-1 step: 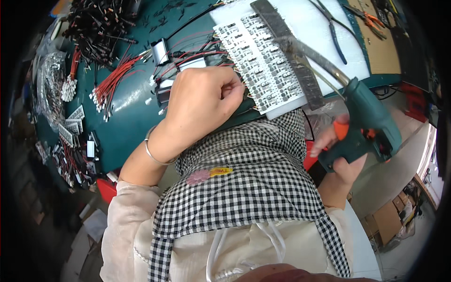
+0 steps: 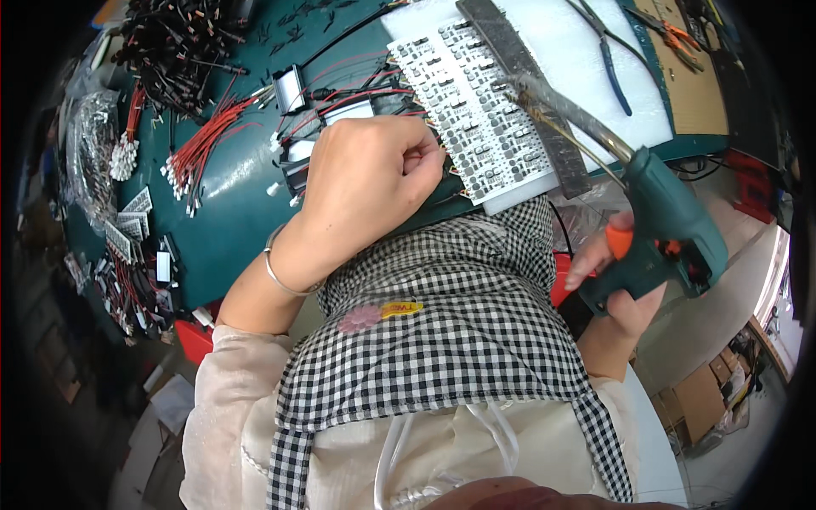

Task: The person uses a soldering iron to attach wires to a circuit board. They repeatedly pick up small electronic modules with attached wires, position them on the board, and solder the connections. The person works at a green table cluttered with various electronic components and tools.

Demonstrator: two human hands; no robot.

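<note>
My right hand (image 2: 625,302) is wrapped round the grip of a green soldering gun (image 2: 676,200) with an orange trigger. The gun's metal barrel slants up and left, bringing its tip over a panel of small white circuit boards (image 2: 467,110). At the panel's left edge my left hand (image 2: 365,178) is closed, its fingertips curled under. What they pinch, if anything, is hidden behind the hand. Red and black wires run beside that edge. A dark flat bar (image 2: 565,166) lies along the panel's right side, and a white foam pad (image 2: 642,110) is underneath.
Blue-handled pliers (image 2: 608,72) lie on the pad; orange-handled pliers (image 2: 680,47) are at the far right. Bundled red wires (image 2: 200,144), a pile of black cables (image 2: 174,51) and a clear plastic bag (image 2: 93,144) cover the left of the green table (image 2: 229,204).
The soldering gun's tip has shifted slightly left and nearer me over the boards. My left hand stays in nearly the same place.
</note>
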